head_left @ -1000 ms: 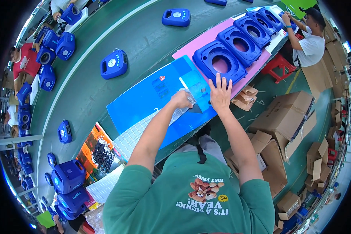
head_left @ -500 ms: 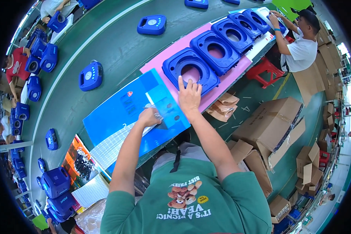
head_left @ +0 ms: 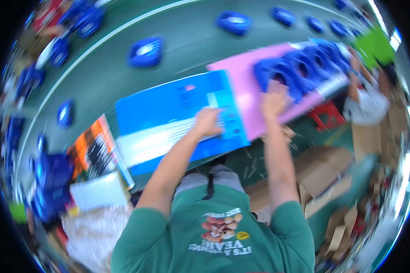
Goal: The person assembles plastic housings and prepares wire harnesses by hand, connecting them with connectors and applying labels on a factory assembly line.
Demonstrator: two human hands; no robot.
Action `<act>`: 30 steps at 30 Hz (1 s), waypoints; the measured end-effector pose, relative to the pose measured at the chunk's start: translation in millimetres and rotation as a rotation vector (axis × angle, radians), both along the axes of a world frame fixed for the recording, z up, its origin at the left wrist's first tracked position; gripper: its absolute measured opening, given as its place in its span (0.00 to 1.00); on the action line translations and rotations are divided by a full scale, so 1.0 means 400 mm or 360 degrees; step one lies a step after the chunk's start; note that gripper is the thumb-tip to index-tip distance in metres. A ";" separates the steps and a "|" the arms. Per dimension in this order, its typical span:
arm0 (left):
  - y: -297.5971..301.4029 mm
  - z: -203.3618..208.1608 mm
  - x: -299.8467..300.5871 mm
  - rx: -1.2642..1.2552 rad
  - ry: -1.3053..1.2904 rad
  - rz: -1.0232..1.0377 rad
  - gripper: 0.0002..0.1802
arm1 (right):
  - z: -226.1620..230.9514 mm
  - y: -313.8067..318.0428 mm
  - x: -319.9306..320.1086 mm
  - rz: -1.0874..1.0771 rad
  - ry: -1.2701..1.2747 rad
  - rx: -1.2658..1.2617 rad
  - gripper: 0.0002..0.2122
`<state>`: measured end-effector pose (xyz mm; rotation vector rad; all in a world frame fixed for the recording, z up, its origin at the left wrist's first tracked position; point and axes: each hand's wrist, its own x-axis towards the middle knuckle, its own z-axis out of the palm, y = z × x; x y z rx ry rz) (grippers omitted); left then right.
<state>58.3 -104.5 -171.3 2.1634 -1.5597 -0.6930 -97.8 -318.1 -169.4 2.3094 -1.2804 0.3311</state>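
Motion blurs the whole view. My right hand point(head_left: 276, 101) lies with fingers stretched out on the near edge of the closest blue plastic housing point(head_left: 262, 73), close to its round opening. Several more such housings stand in a row to the right on a pink sheet point(head_left: 248, 102). My left hand point(head_left: 208, 122) is closed over the right end of a white dotted sticker sheet point(head_left: 157, 139); what its fingers hold is too smeared to make out. That sheet lies on a large blue printed board point(head_left: 146, 107), left of the pink sheet.
Finished-looking blue units point(head_left: 146, 51) sit along the green belt point(head_left: 182, 41) beyond. Black and white small parts lie on an orange sheet point(head_left: 92, 148) at left, near clear plastic wrap point(head_left: 93, 230). Cardboard boxes point(head_left: 325, 168) and a red stool point(head_left: 327, 116) are at right, by another worker point(head_left: 369, 104).
The view has turned, so the scene sits differently. The nearest housing has shifted right along the pink sheet with my right hand on it, baring more pink beside the blue board.
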 end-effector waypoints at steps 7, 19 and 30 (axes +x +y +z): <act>0.220 0.068 0.030 -0.0973 0.0302 0.0847 0.37 | 0.062 0.193 -0.051 0.0185 -0.0291 0.0073 0.31; 1.011 -0.011 0.125 -0.1183 0.0442 0.2769 0.07 | 0.069 0.665 0.312 0.1460 -0.0732 0.0994 0.17; 0.919 -0.012 -0.137 -0.1310 0.1188 0.2598 0.06 | 0.013 1.371 0.756 0.2832 0.0294 0.1523 0.18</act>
